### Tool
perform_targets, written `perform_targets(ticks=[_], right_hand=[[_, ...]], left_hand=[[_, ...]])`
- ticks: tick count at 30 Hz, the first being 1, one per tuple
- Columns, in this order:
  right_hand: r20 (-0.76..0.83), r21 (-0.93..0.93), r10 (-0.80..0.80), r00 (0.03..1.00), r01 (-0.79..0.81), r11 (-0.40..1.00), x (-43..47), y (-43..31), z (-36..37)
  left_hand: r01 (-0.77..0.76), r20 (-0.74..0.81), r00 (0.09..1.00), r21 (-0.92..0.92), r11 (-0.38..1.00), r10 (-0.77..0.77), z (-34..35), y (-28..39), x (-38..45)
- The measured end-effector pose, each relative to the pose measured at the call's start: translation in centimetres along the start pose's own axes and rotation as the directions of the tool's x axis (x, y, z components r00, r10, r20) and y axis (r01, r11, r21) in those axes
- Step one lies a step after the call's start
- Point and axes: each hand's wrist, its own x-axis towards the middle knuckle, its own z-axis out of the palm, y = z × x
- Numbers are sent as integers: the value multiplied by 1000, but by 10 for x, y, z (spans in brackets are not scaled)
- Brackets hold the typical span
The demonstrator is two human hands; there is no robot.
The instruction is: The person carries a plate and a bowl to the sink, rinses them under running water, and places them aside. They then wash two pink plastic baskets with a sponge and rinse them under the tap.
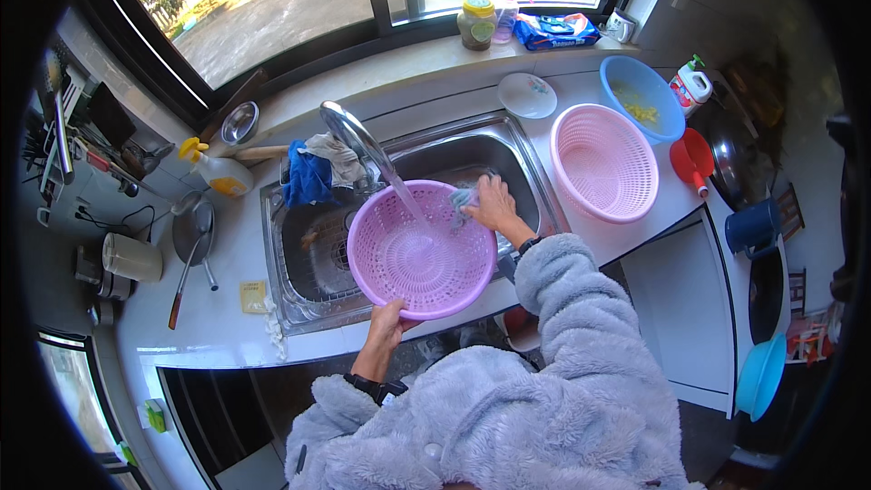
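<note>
My left hand point(388, 324) grips the near rim of a pink plastic colander basket point(435, 265), held tilted over the sink. Water from the curved chrome faucet point(354, 136) pours into it. In my right hand point(495, 203) is a bunched grey-green scrubbing cloth point(463, 205), held at the basket's far right rim; my palm and fingers partly cover it. Beneath the basket lies a stainless steel double sink point(299, 318). A wire rack point(325, 245) shows in its left basin.
To the right stand a second pink basket point(602, 170), a blue basin point(663, 105) with yellow bits inside, and a red ladle point(691, 158). A white plate point(527, 96) leans behind. Blue cloth point(306, 177) hangs beside the faucet; a spray bottle point(221, 173) and pan point(187, 228) are left.
</note>
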Motion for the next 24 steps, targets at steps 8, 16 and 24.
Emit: perform_targets(ticks=[8,16,24], right_hand=[[-152,-40,-586,796,588,808,-9,-47,-18],[368,-543,-691,622,747,383,-31,-10,42],[789,38,-363,495,552,833,-74,-55,65]], left_hand=[[-113,-13,993,126,985,116,21,0,7],[-381,-93,920,31,924,382,16,-18,30],[-343,-162,928,-23,939,335,32,-15,55]])
